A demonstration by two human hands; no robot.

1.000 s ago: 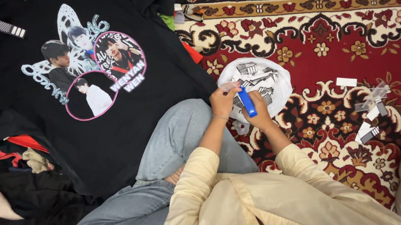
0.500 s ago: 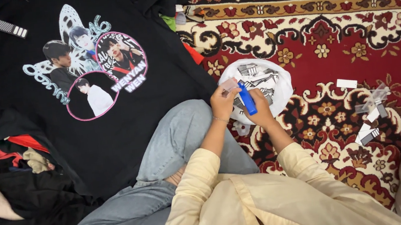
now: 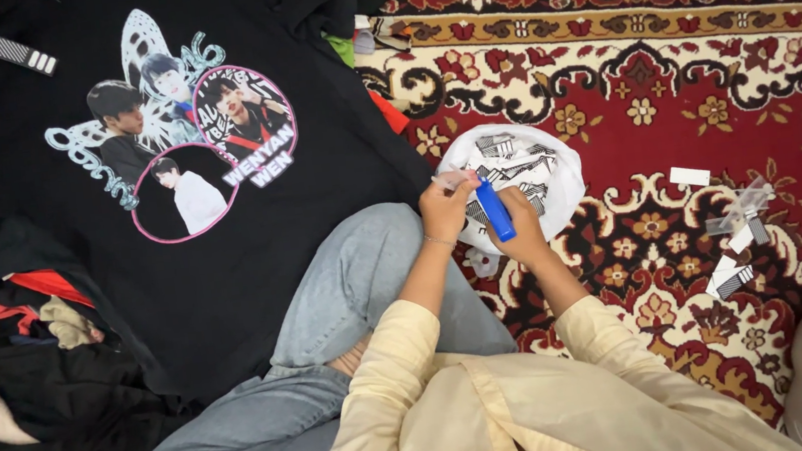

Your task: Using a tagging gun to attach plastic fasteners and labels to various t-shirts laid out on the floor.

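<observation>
A patterned red carpet (image 3: 705, 70) fills the right of the frame, a black printed shirt (image 3: 162, 162) the upper left, and a white bag of tags (image 3: 515, 167) lies at centre. Over it, the right hand (image 3: 523, 232) is clamped on a blue tool (image 3: 494, 211), close against the left hand (image 3: 447, 212), which pinches a small clear piece (image 3: 451, 179). That piece looks easily fumbled into the bag, and the tool's tip might jab the left fingers.

A bag (image 3: 555, 163) is lying on the carpet (image 3: 666, 74), holding tags (image 3: 504, 153). At nine o'clock a shirt (image 3: 162, 162) is spreading; at three, loose tags (image 3: 740, 237) are lying scattered.
</observation>
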